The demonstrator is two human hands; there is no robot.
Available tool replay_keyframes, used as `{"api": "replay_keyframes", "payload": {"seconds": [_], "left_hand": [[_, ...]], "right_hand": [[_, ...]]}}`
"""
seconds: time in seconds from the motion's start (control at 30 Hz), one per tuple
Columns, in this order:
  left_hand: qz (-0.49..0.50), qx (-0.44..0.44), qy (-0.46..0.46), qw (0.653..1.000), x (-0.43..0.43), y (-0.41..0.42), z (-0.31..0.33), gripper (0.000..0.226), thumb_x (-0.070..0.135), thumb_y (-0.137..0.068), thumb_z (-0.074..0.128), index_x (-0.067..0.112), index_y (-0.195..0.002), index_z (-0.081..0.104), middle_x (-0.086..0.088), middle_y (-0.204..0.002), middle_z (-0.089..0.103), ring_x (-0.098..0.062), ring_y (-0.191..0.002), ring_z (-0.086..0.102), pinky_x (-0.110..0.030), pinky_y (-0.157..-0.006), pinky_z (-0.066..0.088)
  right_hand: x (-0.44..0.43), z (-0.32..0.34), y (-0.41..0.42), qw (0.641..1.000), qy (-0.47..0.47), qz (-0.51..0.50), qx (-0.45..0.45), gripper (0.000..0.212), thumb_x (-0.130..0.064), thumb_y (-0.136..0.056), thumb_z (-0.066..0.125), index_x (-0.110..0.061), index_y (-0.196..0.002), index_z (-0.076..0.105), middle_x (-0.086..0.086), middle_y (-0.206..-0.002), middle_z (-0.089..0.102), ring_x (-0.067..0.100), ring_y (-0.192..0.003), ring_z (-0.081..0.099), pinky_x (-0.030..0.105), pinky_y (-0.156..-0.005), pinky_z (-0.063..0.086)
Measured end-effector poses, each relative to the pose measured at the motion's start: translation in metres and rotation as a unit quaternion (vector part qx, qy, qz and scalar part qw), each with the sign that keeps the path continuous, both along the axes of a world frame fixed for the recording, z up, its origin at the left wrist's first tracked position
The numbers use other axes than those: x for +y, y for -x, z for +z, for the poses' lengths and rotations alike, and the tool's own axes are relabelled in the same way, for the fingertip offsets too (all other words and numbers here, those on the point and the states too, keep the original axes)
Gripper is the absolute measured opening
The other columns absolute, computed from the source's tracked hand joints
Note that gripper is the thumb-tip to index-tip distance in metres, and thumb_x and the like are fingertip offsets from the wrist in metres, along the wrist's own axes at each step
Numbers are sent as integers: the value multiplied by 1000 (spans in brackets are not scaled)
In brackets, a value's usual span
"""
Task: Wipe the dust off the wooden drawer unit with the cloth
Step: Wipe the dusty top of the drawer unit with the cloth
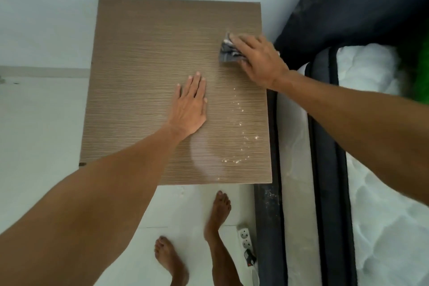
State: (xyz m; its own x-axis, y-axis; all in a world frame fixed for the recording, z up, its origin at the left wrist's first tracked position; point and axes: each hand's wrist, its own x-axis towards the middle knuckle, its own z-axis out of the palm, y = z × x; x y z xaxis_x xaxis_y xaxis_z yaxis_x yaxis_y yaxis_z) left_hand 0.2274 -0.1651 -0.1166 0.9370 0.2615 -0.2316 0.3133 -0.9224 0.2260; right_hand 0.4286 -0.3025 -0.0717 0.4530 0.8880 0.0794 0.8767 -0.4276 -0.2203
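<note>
The drawer unit (144,58) lies under both hands. The left hand (191,105) rests flat and released on its top; the right hand (257,58) presses the crumpled cloth (226,50) down. Wiping seems underway; white specks (241,123) below the right hand likely come next. No writing is readable.

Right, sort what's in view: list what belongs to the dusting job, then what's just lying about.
Part of the job:
- wooden drawer unit, top with white specks
- cloth, pressed on the top under the right hand
- left hand, flat on the top

Just lying about:
- power strip on the floor
- mattress beside the unit
</note>
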Motion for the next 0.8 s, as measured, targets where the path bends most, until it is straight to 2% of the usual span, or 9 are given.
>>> {"api": "replay_keyframes", "payload": {"seconds": [0.2, 0.33, 0.43, 0.5, 0.6, 0.8], "left_hand": [[30, -62, -35, 997, -8, 2, -18, 54, 24, -102, 23, 5, -152, 21, -13, -161, 19, -28, -149, 17, -48, -120, 16], [35, -72, -38, 996, -9, 2, -19, 53, 23, -103, 24, 5, -152, 21, -12, -161, 19, -27, -149, 16, -48, -120, 16], [33, -60, -41, 997, -9, 3, -17, 53, 24, -103, 22, 5, -153, 18, -12, -162, 16, -27, -150, 14, -47, -121, 14], [33, -56, -42, 997, -9, 3, -16, 53, 24, -103, 21, 5, -153, 18, -12, -162, 15, -27, -150, 13, -46, -121, 13], [32, -52, -36, 998, -9, 3, -14, 54, 25, -103, 18, 6, -153, 17, -12, -162, 14, -27, -150, 12, -47, -121, 12], [30, -59, 5, 998, -7, 2, -9, 53, 24, -103, 19, 4, -152, 18, -13, -161, 15, -28, -150, 12, -46, -121, 11]], "right_hand": [[45, -13, -73, 999, 10, -52, 13, 58, -27, -96, 44, -15, -151, 29, 11, -147, 40, 35, -125, 40, 46, -103, 36], [61, -27, -86, 995, 35, -96, 16, 61, -45, -97, 34, -17, -151, 28, 8, -149, 37, 33, -130, 36, 43, -103, 34], [63, -35, -69, 991, 25, -121, 44, 62, -50, -98, 24, -19, -151, 26, 8, -153, 32, 30, -134, 33, 41, -108, 30], [57, -36, -52, 992, 25, -107, 65, 59, -47, -101, 21, -21, -154, 21, 11, -158, 25, 30, -141, 27, 44, -115, 24], [39, -37, -19, 995, 64, -65, 49, 55, -43, -103, 21, -26, -155, 14, 12, -161, 15, 32, -147, 17, 47, -119, 16], [-6, -39, 64, 995, 97, -17, 19, 56, -40, -103, 28, -22, -154, 15, 16, -160, 17, 34, -146, 18, 47, -118, 17]]}}
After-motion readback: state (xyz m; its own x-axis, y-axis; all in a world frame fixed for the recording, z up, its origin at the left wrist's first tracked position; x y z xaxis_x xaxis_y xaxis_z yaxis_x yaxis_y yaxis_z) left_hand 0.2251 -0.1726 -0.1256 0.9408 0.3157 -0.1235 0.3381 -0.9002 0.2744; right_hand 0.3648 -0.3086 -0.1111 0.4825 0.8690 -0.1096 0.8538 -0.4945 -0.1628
